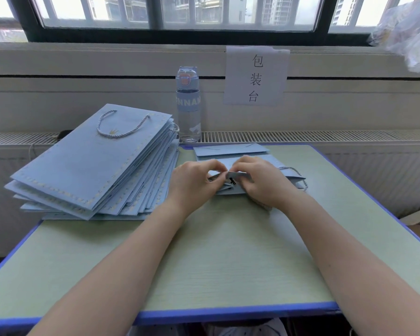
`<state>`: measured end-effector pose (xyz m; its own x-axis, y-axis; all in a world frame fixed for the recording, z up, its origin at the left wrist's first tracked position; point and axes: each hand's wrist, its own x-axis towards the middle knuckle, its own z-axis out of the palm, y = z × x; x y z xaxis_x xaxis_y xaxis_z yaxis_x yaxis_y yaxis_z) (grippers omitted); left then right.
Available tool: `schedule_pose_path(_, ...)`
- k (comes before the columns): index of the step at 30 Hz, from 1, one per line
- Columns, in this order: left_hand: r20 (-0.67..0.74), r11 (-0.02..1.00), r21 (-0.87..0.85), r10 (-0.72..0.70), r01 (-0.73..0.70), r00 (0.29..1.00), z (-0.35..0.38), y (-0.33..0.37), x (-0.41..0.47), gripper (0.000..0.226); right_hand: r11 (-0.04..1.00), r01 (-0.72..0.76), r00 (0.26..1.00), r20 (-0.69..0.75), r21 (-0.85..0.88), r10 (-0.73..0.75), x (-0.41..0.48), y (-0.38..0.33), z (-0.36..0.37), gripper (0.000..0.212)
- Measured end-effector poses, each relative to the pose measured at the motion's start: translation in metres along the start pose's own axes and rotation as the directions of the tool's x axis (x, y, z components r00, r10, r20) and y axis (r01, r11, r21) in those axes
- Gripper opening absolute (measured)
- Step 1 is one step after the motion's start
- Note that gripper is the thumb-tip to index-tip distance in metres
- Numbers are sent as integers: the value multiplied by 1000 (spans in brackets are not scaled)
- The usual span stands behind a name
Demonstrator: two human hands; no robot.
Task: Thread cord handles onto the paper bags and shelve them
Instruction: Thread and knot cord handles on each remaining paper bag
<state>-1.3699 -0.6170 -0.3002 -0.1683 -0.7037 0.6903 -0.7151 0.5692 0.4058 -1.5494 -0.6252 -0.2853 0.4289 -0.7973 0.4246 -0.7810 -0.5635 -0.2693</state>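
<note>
A pale green table (228, 251) with a blue edge fills most of the view, set against a low wall with a slatted grille under a wide dark-framed window (180, 13). On the table's far left lies a fanned stack of flat light-blue paper bags (83, 170), overhanging the left edge; the top bag carries a twisted grey-white cord handle (121, 128) looped across its upper part. A white paper sign (256, 76) with three printed characters hangs on the wall. A clear water bottle (188, 105) stands upright just right of the stack, near the back of the table. In front of it, at the table's far middle, lies a single flat blue bag (230, 150), partly folded over on itself. Both hands sit on this bag, close together. The left hand (194, 180) has its fingers curled, thumb and fingertips pinching the bag's raised paper edge. The right hand (264, 183) is curled likewise, pinching a pale strip of that edge (240, 176). A loose cord (295, 171) trails from the bag to the right of the right hand. A small dark mark (232, 181) shows between the hands; what it is cannot be told.
</note>
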Motion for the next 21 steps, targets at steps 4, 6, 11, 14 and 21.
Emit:
schedule_pose_path(4,2,999,25,32,-32,999,1,3,0,9,997,29,1000,-8,-68,-30,2,4,3,20)
schedule_pose_path(6,-6,1000,-14,-16,16,1000,3,3,1,11,996,49,995,-83,-73,-55,2,0,3,30)
schedule_pose_path(11,-31,998,-21,-66,65,997,-2,-4,4,7,992,119,922,-365,-50,-129,0,0,-1,19)
schedule_pose_path(14,20,998,64,-13,12,1000,-4,-3,5,6,987,155,880,-446,-52,-161,-1,-2,-4,7)
schedule_pose_path(21,9,990,-25,-139,139,990,-9,3,9,9,973,56,908,-393,-224,-143,-2,-8,10,24)
